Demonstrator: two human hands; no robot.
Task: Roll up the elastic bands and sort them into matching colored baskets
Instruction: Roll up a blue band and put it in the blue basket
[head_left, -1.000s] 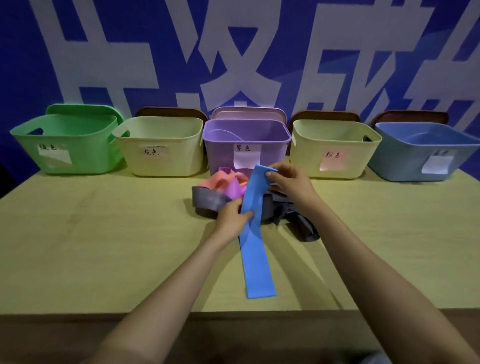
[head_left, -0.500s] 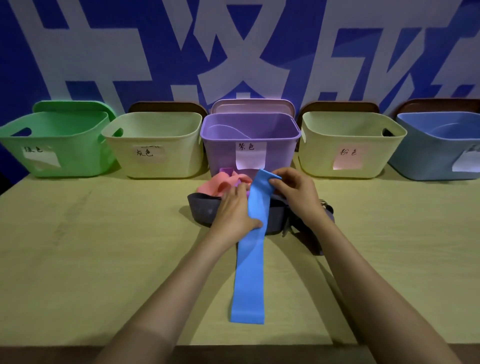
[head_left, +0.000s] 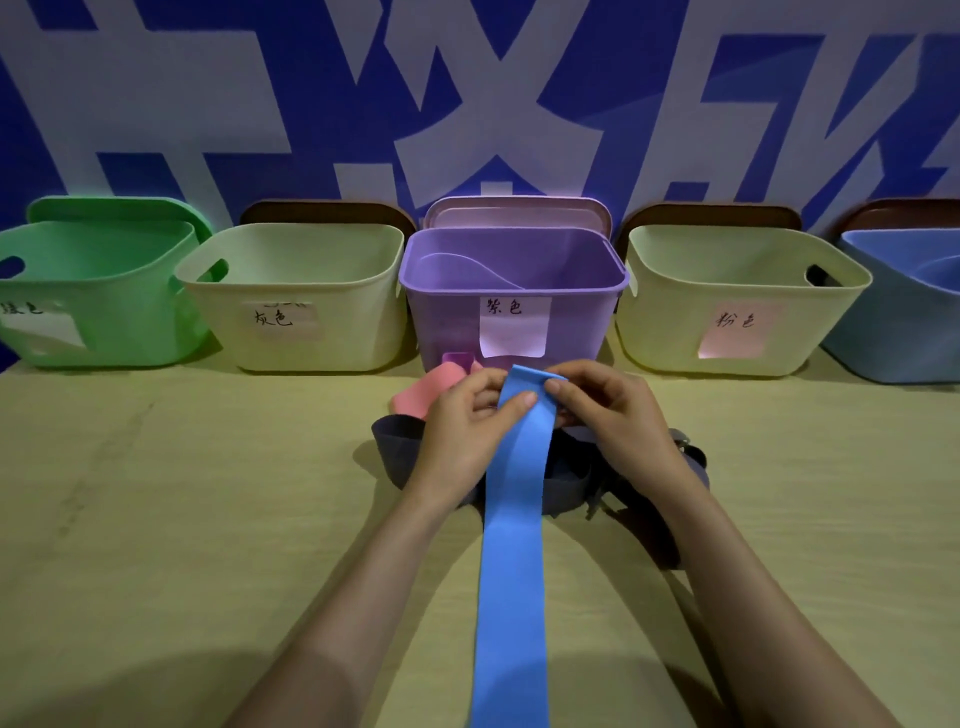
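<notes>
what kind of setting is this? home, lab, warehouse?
Probably a staged demo or data-collection setup, not a home: five hand-labelled baskets, such as the purple basket, line a bare table before a large printed banner.

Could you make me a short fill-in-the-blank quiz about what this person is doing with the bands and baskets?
1. Both hands pinch the far end of the ____ band.
2. Straight behind the hands stands the ____ basket.
3. The left hand partly hides a ____ band.
4. Along the wall stand ____ baskets.

Missing words: blue; purple; pink; five
</notes>
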